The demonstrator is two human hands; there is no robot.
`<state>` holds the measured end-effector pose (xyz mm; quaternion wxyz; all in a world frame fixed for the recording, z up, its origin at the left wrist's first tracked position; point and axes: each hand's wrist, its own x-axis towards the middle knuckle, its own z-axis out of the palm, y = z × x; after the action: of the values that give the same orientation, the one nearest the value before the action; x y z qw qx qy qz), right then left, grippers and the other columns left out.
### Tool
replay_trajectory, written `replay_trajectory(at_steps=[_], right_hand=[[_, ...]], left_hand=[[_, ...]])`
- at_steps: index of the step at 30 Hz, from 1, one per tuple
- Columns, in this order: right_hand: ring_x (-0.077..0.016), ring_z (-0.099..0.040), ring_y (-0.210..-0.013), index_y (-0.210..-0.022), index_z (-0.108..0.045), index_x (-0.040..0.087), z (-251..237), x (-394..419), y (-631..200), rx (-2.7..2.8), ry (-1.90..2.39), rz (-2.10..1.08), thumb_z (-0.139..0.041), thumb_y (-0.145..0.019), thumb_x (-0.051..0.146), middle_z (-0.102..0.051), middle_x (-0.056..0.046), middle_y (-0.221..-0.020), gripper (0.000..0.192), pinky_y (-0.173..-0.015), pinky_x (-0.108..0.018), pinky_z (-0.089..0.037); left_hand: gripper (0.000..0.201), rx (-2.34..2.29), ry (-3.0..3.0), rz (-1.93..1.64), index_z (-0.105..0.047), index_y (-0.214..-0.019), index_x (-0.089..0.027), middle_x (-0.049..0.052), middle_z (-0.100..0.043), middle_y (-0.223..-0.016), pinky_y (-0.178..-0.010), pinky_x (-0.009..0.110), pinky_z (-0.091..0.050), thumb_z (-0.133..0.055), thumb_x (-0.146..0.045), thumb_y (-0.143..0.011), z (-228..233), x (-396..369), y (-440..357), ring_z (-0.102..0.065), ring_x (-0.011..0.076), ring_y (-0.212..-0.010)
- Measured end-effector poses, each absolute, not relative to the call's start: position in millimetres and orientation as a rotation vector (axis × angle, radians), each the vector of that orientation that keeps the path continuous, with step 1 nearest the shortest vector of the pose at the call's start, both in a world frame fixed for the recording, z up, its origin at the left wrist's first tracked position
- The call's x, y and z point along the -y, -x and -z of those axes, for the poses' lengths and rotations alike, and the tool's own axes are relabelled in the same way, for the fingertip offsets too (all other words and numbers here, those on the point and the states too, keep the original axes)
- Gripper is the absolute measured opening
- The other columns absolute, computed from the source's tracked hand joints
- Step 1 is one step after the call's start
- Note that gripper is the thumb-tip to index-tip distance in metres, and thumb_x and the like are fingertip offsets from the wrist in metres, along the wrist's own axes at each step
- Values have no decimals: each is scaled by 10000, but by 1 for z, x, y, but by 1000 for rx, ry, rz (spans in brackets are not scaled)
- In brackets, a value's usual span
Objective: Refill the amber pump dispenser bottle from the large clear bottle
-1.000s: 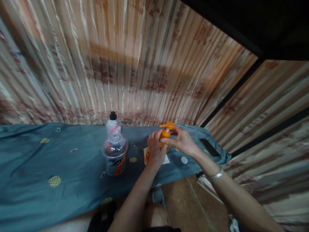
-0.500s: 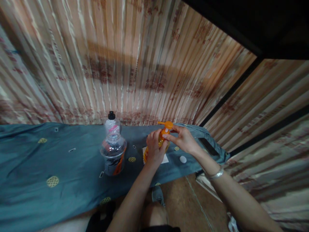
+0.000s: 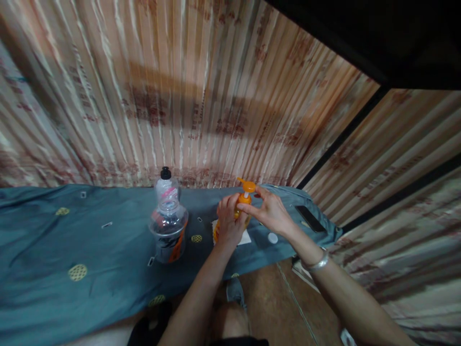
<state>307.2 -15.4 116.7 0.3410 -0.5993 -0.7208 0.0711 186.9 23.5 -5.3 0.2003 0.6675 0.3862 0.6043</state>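
Upright on the blue cloth-covered worktop (image 3: 90, 250) stands the orange pump bottle (image 3: 240, 204), its long axis vertical. The left hand (image 3: 229, 222) has its grip wrapped around the bottle's body from the near side; the right hand (image 3: 272, 214) pinches the pump collar just below the nozzle head, from the bottle's right. Left of the bottle, apart, a clear bottle with a black cap (image 3: 168, 216) looks nearly empty

1. My forearms are bare, no sleeves reaching either wrist.
2. A plain silver bangle (image 3: 314, 263) circles my right wrist.
3. My left wrist carries nothing.
4. Dark clothing shows at my lap, details unclear.
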Motion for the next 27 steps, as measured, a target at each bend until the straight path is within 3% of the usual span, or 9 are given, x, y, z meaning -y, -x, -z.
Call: replay_trajectory(at_steps=[2, 6, 13, 21, 27], right_hand=[[-313, -767, -1057, -1219, -750, 229, -121, 15, -313, 1970, 1471, -315, -722, -908, 582, -818, -83, -1087, 471, -924, -426, -596], [-322, -743, -1181, -1152, -787, 251, -125, 13, -321, 2070, 1333, -449, -665, -956, 558, -814, -80, -1216, 384, -1033, -457, -568], [-310, -767, -1058, -1147, -757, 222, -113, 16, -318, 1940, 1455, -345, -699, -934, 437, -828, -90, -1126, 308, -908, -416, -600], [-297, -767, -1038, -1144, -710, 217, -93, 16, -318, 1789, 1364, -351, -683, -934, 557, -820, -108, -1112, 400, -930, -422, -598], [-317, -766, -1054, -1123, -725, 207, -96, 16, -320, 1839, 1407, -368, -678, -936, 503, -822, -115, -1112, 353, -930, -433, -599]], left_hand=[[376, -1080, -1867, -1698, -551, -1372, -263, 100, -668, -1275, -1072, 465, -490, -541, -276, -996, 5, -23, -187, -629, 258, -1190], [395, -1068, -1879, -1723, -532, -1371, -260, 109, -668, -1278, -1077, 474, -475, -562, -275, -977, 5, -22, -188, -628, 263, -1193], [645, -1060, -1908, -1726, -479, -1359, -242, 116, -670, -1263, -1032, 503, -484, -761, -249, -778, 3, -21, -188, -631, 318, -1184], [601, -1042, -1908, -1747, -490, -1332, -228, 122, -668, -1266, -1025, 485, -488, -742, -240, -786, 1, -22, -187, -629, 314, -1182], [577, -1046, -1911, -1750, -494, -1334, -220, 121, -665, -1249, -1009, 474, -493, -729, -264, -809, 1, -21, -187, -630, 307, -1167]])
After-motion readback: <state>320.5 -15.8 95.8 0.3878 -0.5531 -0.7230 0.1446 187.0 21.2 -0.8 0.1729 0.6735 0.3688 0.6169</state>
